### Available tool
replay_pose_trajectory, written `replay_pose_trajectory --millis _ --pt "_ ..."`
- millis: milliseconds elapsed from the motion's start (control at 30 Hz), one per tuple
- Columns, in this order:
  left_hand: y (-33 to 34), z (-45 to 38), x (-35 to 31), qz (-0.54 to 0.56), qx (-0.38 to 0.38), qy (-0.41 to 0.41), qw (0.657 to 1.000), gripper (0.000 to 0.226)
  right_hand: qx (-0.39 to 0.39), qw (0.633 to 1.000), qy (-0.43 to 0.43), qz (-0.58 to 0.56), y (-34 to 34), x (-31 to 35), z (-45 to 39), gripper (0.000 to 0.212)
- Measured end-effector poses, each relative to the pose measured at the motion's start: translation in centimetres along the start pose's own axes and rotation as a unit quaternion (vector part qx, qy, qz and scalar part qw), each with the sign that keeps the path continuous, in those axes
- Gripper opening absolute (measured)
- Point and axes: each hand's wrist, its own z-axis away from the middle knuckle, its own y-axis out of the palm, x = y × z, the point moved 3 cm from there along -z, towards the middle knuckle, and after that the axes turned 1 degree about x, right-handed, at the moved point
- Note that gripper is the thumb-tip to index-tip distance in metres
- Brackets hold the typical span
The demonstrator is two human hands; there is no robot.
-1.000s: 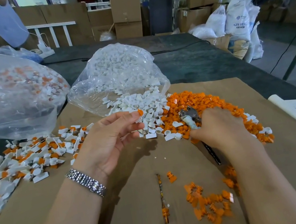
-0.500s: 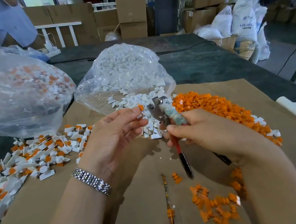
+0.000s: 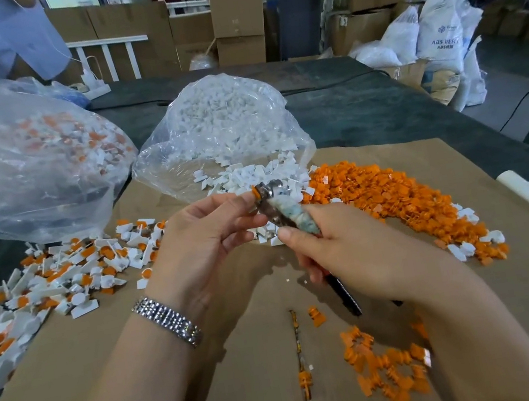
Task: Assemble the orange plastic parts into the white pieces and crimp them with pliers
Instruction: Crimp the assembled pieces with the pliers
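Orange-and-white part [image 3: 255, 190], small, light, rigid plastic, is pinched by left hand [image 3: 208, 240] fingertips above the desk's far-centre; pliers [image 3: 280, 208], handles gripped in right hand [image 3: 350, 249], meet its orange end, so hold the white body.

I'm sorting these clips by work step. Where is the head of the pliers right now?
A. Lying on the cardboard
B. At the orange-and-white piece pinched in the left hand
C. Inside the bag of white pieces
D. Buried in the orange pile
B: the right hand holds the pliers up, their head meeting the piece at the left hand fingertips.
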Motion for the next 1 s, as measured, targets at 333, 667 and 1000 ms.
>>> replay_pose_trajectory --millis 333,667,1000 --pt "-0.4 -0.1 0.3 -0.011 -0.008 -0.015 1.0 0.008 -0.058 0.997 -0.003 0.057 0.8 -0.2 -0.7 0.043" --pt "-0.6 -0.3 0.2 -0.017 -0.011 -0.029 0.999 0.011 0.011 0.999 0.025 -0.027 0.5 -0.8 -0.7 0.063" --pt "-0.7 -0.2 -0.1 -0.073 -0.008 -0.005 0.997 0.018 -0.142 0.969 0.173 0.101 -2.7 -5.5 -1.3 0.032"
